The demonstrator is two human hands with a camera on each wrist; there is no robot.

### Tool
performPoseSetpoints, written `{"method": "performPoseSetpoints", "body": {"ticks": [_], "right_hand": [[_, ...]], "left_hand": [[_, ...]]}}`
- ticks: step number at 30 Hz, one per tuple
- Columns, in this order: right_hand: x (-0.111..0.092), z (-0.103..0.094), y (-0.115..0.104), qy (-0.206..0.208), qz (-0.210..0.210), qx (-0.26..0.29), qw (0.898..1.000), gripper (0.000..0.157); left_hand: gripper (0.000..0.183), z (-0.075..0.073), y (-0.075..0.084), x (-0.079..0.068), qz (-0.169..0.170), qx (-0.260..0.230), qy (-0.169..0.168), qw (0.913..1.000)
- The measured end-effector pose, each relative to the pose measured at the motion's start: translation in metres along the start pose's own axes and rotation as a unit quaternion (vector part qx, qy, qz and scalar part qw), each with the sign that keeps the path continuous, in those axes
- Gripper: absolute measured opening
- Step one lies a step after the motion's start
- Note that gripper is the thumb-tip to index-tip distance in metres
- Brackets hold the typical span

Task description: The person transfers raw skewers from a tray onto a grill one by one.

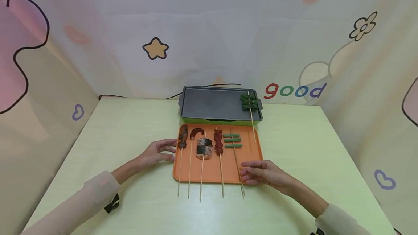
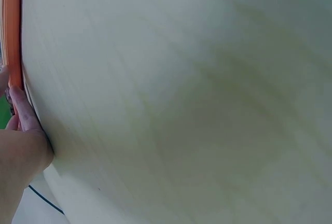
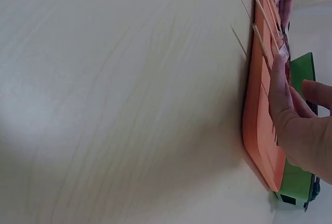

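An orange tray bears several skewers: brown chunks, a dark red curl, a thick piece with black bands, red folded meat and green sticks. At the tray's left edge is my left hand, fingers extended beside the brown skewer. My right hand is over the tray's front right corner, fingers loosely bent, fingertips right by the handle end of the green-stick skewer. Between thumb and fingers of the right hand a gap shows in the right wrist view.
Behind the tray stands a grey grill plate on a green base, with a green leafy skewer lying on its right end, handle overhanging the tray. A black cord runs along the back. Fabric walls surround the pale table.
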State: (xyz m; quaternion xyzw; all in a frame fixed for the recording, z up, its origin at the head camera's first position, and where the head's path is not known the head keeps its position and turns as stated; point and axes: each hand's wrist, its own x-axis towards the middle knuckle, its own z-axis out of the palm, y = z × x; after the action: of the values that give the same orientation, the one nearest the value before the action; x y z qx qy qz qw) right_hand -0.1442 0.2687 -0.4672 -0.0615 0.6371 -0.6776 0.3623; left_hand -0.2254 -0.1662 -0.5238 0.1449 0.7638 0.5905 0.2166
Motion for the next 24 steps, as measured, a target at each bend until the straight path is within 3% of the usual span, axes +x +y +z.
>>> {"method": "performPoseSetpoints", "body": {"ticks": [14, 24], "right_hand": [[0.001, -0.003, 0.006, 0.006, -0.005, 0.009, 1.0, 0.049], [0.008, 0.003, 0.014, 0.012, 0.016, -0.013, 1.0, 0.058]], "left_hand": [[0.065, 0.003, 0.002, 0.0, 0.011, -0.01, 0.002, 0.9999], [0.067, 0.0, 0.0, -0.001, 0.008, -0.02, 0.003, 0.9998]]}}
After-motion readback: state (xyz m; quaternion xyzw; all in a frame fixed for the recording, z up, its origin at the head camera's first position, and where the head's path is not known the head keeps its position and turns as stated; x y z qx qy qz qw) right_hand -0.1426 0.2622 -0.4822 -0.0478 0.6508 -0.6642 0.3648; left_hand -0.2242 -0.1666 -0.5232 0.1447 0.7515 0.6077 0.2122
